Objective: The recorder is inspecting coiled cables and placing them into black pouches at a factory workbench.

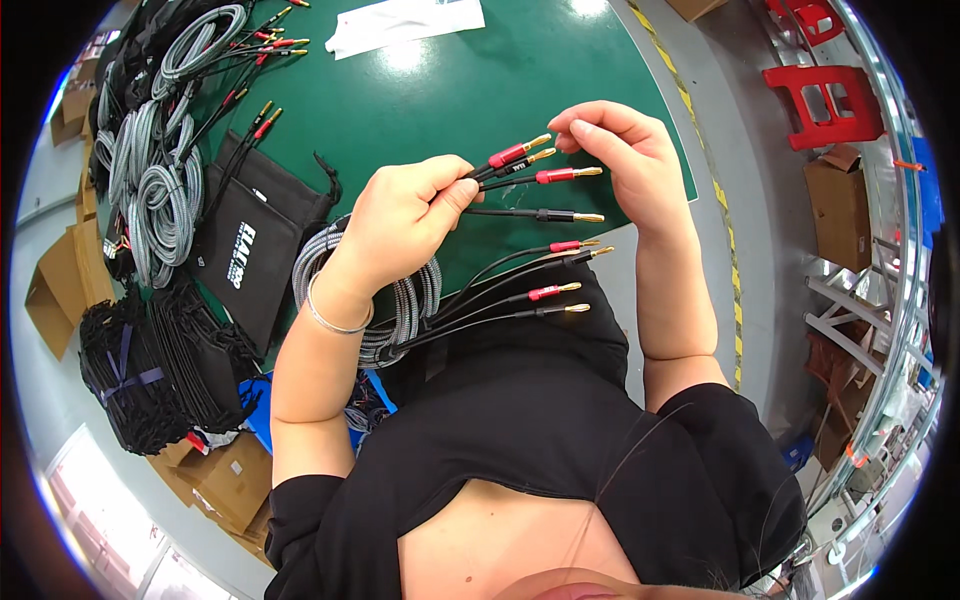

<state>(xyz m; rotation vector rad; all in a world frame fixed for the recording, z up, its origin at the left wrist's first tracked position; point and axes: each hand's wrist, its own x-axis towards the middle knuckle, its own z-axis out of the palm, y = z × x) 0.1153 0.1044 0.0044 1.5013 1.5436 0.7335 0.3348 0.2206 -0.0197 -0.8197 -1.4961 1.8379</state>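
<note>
Head view: left fingers (446, 172) pinch cable leads (512, 183); right fingers (604, 116) pressed together; black pouch (262, 272) lies flat, contents hidden

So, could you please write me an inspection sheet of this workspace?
Surface: green table, shiny, with light glare.
Job's things: red and black plugs with gold tips, on dark wires.
Clutter: white sheet or bag at the far edge; black pouch at left; stacks of black pouches nearer the person.
Hands: left hand grips the wires; right hand has thumb and forefinger near a gold tip, contact unclear.
Cables: grey coil by the left wrist; heap of grey coils at left.
Surroundings: red stool, floor tape, cardboard boxes.
</note>
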